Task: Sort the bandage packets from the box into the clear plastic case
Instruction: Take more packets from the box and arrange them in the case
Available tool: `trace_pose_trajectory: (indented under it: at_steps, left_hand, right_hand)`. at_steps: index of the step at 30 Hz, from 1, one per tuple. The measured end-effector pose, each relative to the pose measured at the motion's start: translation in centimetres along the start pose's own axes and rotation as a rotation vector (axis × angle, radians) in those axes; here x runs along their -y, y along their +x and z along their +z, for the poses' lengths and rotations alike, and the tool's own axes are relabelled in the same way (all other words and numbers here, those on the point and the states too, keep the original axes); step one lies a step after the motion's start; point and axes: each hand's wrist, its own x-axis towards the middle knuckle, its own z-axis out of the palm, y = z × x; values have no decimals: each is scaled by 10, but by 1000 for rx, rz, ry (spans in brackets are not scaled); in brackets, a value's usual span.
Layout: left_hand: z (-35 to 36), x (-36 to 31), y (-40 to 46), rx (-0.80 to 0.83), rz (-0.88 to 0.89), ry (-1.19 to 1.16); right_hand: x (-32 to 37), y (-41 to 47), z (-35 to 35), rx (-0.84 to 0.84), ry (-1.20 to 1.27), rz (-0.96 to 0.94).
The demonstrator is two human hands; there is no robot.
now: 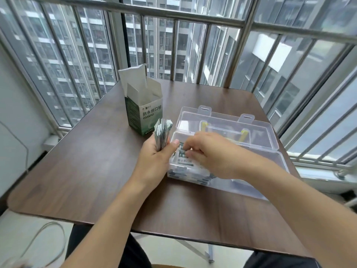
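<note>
Two lots of bandage packets are in play. One thick stack of packets [161, 135] stands on end in the left hand [154, 161], fingers and thumb curled round its lower half, held just off the left wall of the clear plastic case [251, 182]. The other lot, the packets in the case [185, 165], lies flat in the near-left corner, label side up, with more edges showing through the front wall beneath. The right hand [210, 153] is down over that pile, fingertips bunched and pinching at the top packet; exactly how many it has hold of I cannot tell, the fingers cover it.

My read: this is the laying-down step, one packet peeled from the fan and squared onto the pile. To do it well, keep the left grip low and firm so the fan does not splay, and bring the stack close so the right hand travels little. Set each packet flush into the corner, same face up, then press it flat before letting go, or the pile will slump toward the open middle of the case.

Behind, the case's lid [222, 122] lies folded back, yellow clips visible through it. The cardboard box [144, 113] stands upright, flaps open, just beyond the left hand on the brown table [87, 161], with barred windows around.
</note>
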Motion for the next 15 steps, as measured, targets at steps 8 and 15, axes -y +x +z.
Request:
trace_pose_trajectory:
  at_steps: [8, 15]
  left_hand:
    - [-2, 8, -2, -36, 14, 28]
    - [0, 5, -5, -51, 14, 31]
  right_hand:
    - [-1, -10, 5, -85, 13, -44]
    - [0, -9, 6, -9, -17, 36]
